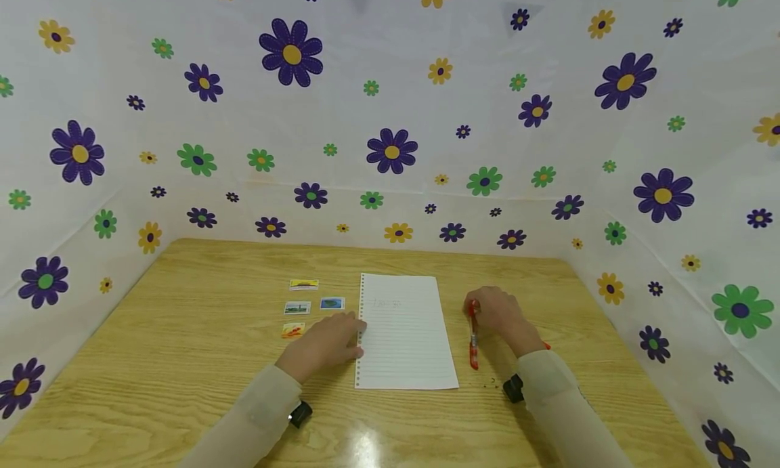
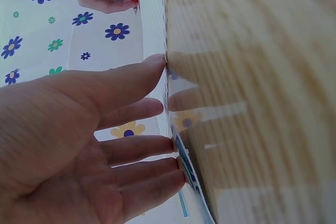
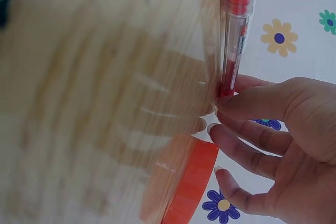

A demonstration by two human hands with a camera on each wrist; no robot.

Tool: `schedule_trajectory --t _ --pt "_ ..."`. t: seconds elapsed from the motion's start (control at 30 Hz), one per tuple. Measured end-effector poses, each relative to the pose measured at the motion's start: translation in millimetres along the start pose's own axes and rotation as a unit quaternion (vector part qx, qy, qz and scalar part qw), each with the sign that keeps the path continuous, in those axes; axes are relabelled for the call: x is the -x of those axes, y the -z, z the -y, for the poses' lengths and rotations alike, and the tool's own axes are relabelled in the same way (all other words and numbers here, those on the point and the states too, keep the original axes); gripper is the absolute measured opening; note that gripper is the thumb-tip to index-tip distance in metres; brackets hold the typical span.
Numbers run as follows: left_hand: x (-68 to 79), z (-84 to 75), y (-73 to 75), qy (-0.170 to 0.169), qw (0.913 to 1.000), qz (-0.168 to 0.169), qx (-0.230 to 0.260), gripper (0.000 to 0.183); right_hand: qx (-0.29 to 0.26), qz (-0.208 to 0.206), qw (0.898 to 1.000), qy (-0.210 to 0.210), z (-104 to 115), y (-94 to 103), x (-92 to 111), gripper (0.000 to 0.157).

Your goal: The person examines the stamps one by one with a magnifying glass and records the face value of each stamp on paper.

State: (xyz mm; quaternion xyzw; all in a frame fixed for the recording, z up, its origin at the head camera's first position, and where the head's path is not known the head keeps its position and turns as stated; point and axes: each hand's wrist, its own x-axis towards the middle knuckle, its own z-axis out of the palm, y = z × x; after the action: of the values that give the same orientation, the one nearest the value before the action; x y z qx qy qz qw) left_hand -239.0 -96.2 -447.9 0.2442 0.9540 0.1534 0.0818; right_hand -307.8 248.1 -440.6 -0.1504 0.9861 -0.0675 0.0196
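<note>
Flower-printed cloth [image 1: 341, 116] walls in a wood-grained table [image 1: 195, 359] on three sides. From my head view, I have the right hand [image 1: 496, 312] pinching one end of a red pen [image 1: 473, 351] to the right of a lined sheet [image 1: 405, 349]. My left hand [image 1: 326, 343], fingers extended, touches the sheet's punched edge, near four small picture cards [image 1: 303, 285]. Only the left wrist view gives me the pen's bare point. My right wrist camera shows the pen's clear barrel, plus a broad orange object [image 3: 191, 182] beneath the fingers; the head camera catches just a red sliver past the wrist.
</note>
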Motion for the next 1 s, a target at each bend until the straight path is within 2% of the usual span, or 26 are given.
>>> schedule_trajectory --t 0.43,0.63,0.83,1.0 --pt "3.9 -4.8 4.8 0.001 1.0 -0.002 -0.005 0.046 -0.006 0.0 1.0 0.001 -1 -0.6 0 0.017" --pt "2.2 -5.0 4.0 -0.002 0.9999 -0.006 -0.009 0.044 -0.018 -0.009 1.0 0.004 -3 -0.4 3 0.022" --pt "-1.2 4.7 0.5 0.002 0.9991 -0.041 0.013 0.041 -0.06 -0.051 0.997 0.008 -6 3.1 9 0.034" --pt "-1.9 20.5 8.7 0.013 0.9967 -0.076 0.026 0.041 -0.1 -0.058 0.993 -0.002 -14 10.6 15 0.034"
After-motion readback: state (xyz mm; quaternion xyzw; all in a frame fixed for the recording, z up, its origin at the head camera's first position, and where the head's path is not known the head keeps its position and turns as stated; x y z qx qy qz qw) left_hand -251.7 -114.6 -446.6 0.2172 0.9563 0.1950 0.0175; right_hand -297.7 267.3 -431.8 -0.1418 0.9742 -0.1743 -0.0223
